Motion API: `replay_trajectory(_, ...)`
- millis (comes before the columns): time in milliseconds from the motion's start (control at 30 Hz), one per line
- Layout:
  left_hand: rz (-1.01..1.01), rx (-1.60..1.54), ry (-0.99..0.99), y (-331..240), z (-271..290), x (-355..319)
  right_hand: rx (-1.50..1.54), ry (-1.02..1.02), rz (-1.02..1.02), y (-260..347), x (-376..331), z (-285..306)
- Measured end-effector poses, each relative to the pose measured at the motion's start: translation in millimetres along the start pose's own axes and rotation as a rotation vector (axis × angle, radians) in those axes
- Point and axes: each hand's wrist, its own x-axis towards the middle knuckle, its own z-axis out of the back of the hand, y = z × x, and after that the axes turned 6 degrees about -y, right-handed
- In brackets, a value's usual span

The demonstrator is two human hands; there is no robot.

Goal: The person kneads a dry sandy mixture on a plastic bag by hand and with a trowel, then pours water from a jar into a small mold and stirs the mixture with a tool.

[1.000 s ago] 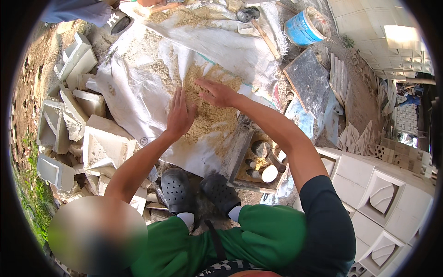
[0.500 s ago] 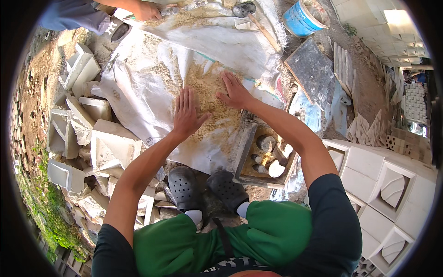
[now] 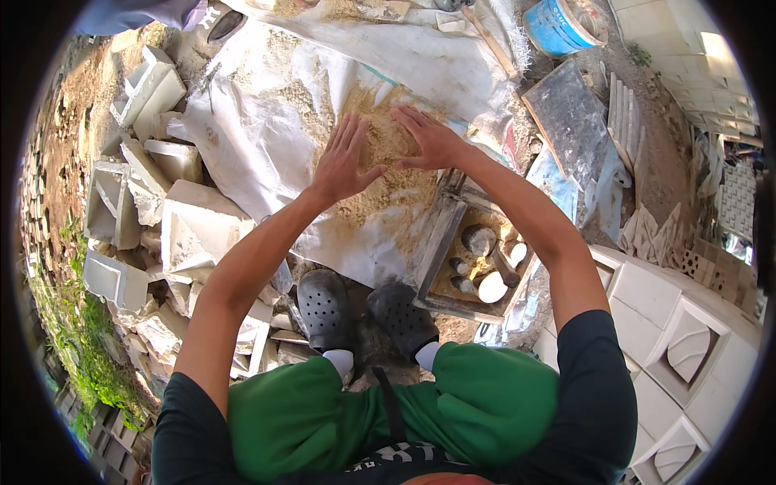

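Observation:
A heap of tan sandy powder (image 3: 380, 190) is spread over white woven sheeting (image 3: 250, 153) on the ground. My left hand (image 3: 343, 162) rests at the powder's left side, palm down, fingers stretched out and thumb apart. Across from it, my right hand (image 3: 427, 139) lies on or just over the powder's right side, its fingers extended and its thumb pointing toward my left hand. Neither holds anything. Just right of the powder stands a shallow wooden box (image 3: 436, 263) with a white round piece (image 3: 491, 287) and several dark-and-pale rounded tools in it.
Pale cast blocks (image 3: 202, 226) and broken pieces pile up on the left. A blue bucket (image 3: 558, 28), a dark board (image 3: 570, 117) and a wooden handle (image 3: 491, 40) lie toward the far right. Moulded blocks (image 3: 687, 339) stack at right. Another person's leg (image 3: 137, 14) shows far left.
My hands have drawn closer together, my left moving right and turning inward. The view has shifted, and the other person's hand at the top has left the picture.

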Motion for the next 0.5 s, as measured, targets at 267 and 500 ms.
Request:
replay_trajectory(267, 0.003, 0.036, 0.082, 8.2, -13.8, 9.5, -0.020, -0.202, 0.128, 19.0, 11.8, -36.3)
replay_trajectory(500, 0.164, -0.054, 0.265, 17.8, 6.3, 22.6, -0.162, -0.134, 0.160, 25.0, 30.8, -26.7)
